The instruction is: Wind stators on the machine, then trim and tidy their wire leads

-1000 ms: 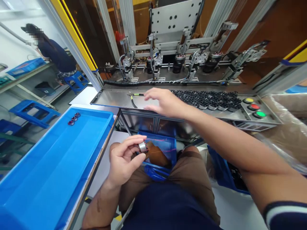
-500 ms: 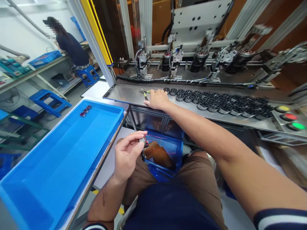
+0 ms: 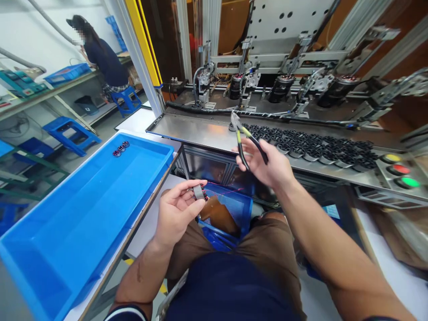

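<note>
My left hand (image 3: 177,209) pinches a small wound motor stator (image 3: 199,192), a grey ring with dark red windings, between thumb and fingers. Thin red wire trails from it to the right. In my right hand (image 3: 267,162) is a pair of cutting pliers (image 3: 243,133) with black and yellow-green handles, jaws pointing up and away from me. The pliers are above the front edge of the metal shelf (image 3: 197,129), apart from the stator. Black round parts (image 3: 301,145) stand in rows on the shelf, just beyond my right hand.
On my left lies a large blue tray (image 3: 83,209) with three wound stators (image 3: 121,148) at its far end. A blue bin (image 3: 245,209) with brown sheet sits below my hands. Behind the shelf is a winding machine (image 3: 284,80); push buttons (image 3: 397,169) are at right. A person (image 3: 103,58) sits far left.
My right hand has taken the pliers off the shelf and moved right and toward me with them. The stator in my left hand has turned slightly, showing more of its grey side.
</note>
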Demonstrator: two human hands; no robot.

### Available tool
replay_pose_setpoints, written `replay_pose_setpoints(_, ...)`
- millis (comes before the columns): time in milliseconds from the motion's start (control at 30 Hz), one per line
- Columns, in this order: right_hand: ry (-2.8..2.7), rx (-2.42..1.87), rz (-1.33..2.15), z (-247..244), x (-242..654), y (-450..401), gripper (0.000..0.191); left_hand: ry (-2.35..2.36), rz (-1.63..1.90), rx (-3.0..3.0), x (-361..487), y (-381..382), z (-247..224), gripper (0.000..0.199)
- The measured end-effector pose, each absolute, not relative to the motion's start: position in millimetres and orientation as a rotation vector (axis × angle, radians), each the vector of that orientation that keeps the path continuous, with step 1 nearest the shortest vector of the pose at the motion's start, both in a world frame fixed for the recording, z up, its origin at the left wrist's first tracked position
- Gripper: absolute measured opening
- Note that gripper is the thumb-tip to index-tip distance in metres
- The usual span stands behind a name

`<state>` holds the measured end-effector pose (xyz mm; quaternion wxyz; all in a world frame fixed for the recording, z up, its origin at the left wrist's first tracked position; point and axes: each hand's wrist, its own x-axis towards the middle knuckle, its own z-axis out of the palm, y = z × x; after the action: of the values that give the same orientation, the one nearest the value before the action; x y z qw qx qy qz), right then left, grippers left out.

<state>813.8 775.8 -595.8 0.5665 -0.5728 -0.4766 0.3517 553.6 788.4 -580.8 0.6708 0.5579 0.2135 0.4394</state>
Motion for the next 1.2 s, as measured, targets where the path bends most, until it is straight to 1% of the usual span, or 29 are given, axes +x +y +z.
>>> replay_pose_setpoints(67, -0.971, -1.073, 1.016, -614.0, 797.7, 727.5, 0.060, 0.467, 0.999, 1.267, 557.4, 786.8, -581.7, 0.035)
replay_pose_setpoints(133, -0.919, -0.992, 1.079, -629.3, 779.0, 685.5, 0.060, 0.456, 0.995, 1.285, 563.6, 784.8, -582.0, 0.036)
replay_pose_setpoints(233, -0.998, -1.088, 1.052, -640.0, 755.0, 641.8, 0.056, 0.439, 0.969, 1.307, 575.4, 780.6, -581.6, 0.034)
replay_pose_setpoints(333, -1.169, -1.236, 0.899, -639.9, 743.0, 620.7, 0.055, 0.430, 0.941, 1.327, 586.2, 775.5, -580.6, 0.033)
replay_pose_setpoints(433, -1.375, -1.255, 0.704, -638.2, 739.6, 615.6, 0.066, 0.458, 0.918, 1.359, 592.0, 771.5, -579.0, 0.032)
replay_pose_setpoints(500, -1.456, -1.242, 0.604, -638.4, 738.1, 617.6, 0.068, 0.481, 0.919, 1.374, 592.8, 770.2, -578.3, 0.031)
replay_pose_setpoints(667, -1.466, -1.222, 0.523, -640.7, 730.9, 629.1, 0.053, 0.511, 0.932, 1.382, 589.0, 770.3, -578.6, 0.032)
replay_pose_setpoints(867, -1.523, -1.180, 0.406, -637.0, 728.2, 641.8, 0.065, 0.487, 0.922, 1.395, 586.4, 770.0, -578.8, 0.032)
replay_pose_setpoints(1100, -1.519, -1.177, 0.384, -632.8, 728.5, 645.9, 0.066, 0.503, 0.905, 1.404, 586.8, 769.8, -580.3, 0.032)
replay_pose_setpoints(1200, -1.525, -1.202, 0.352, -635.5, 728.9, 644.6, 0.062, 0.499, 0.910, 1.391, 586.3, 770.2, -581.9, 0.032)
